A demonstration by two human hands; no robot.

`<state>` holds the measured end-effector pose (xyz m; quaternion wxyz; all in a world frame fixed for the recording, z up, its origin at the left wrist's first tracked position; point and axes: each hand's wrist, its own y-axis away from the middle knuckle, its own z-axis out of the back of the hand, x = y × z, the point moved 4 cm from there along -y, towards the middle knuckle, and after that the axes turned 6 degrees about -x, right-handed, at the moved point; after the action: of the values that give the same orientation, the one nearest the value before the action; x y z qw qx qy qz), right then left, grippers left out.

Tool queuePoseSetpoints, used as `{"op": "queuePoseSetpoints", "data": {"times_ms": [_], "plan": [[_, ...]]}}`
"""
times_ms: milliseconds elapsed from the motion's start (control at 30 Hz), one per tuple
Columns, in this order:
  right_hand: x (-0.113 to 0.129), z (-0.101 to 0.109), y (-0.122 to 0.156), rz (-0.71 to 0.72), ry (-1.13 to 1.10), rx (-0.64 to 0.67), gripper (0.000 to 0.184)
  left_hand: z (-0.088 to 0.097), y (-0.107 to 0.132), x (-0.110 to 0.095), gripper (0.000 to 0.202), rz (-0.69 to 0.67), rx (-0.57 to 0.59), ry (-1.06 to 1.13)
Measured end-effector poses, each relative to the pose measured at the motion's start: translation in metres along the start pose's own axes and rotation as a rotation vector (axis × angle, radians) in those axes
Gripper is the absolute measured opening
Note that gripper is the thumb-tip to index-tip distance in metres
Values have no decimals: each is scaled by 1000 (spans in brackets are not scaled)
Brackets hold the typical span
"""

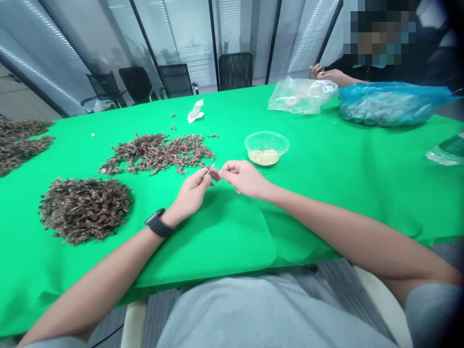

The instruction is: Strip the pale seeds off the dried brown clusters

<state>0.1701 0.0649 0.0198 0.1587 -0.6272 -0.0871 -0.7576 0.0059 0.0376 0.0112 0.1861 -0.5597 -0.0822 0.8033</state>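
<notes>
Left hand (192,193) and right hand (244,178) narrowly pinching small brown piece (213,173) between fingertips at frame center; brown heap (85,210) lying left, plastic bowl (266,140) sitting just above.

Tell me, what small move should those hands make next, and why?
Perhaps carry the small brown piece held between the left hand and right hand over to the clear plastic bowl, which sits close by and holds pale grains. The piece itself is too small to make out.
</notes>
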Motion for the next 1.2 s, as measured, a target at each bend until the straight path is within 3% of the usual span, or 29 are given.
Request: {"op": "queuePoseSetpoints", "data": {"times_ms": [67, 133, 267, 333, 500, 600, 900, 1200], "plan": [[-1, 0, -1, 87, 111, -50, 25, 0, -2, 3, 32, 84, -14, 204], [-4, -4, -1, 77, 118, 0, 26, -1, -3, 3, 32, 153, -10, 335], [-8, -16, 3, -58, -99, 206, 29, -7, -1, 3, 35, 262, 86, 423], [-8, -18, 4, -67, -162, 213, 28, -8, -1, 5, 34, 276, 89, 418], [-12, -13, 0, -76, -153, 104, 31, 6, -5, 10, 30, 189, -180, 190], [-14, -12, -1, -101, -150, 100, 31, 12, -6, 8, 27, 129, -253, 21], [-15, -15, 1, -133, -175, 149, 30, 16, -4, 7, 25, 56, -269, -193], [-17, -22, 9, -353, -441, 236, 22, 16, -1, -7, 16, -107, -298, -444]]}}
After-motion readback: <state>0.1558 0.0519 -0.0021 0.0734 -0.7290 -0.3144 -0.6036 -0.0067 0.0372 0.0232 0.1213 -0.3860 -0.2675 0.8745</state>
